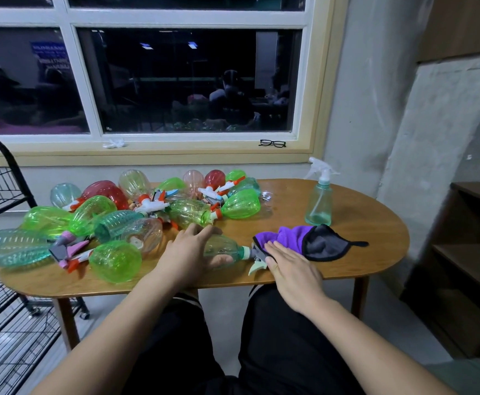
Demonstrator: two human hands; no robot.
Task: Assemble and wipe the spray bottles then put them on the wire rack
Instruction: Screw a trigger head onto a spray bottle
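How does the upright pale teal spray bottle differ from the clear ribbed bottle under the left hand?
The upright pale teal spray bottle stands untouched; the clear ribbed bottle lies on its side, held by the left hand. The upright one's trigger head is white; the lying one's is grey with a pale green lever. Both are see-through, heads fitted.

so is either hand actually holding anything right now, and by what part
The left hand holds the lying clear bottle round its body; the right hand lies flat at the purple cloth, gripping nothing.
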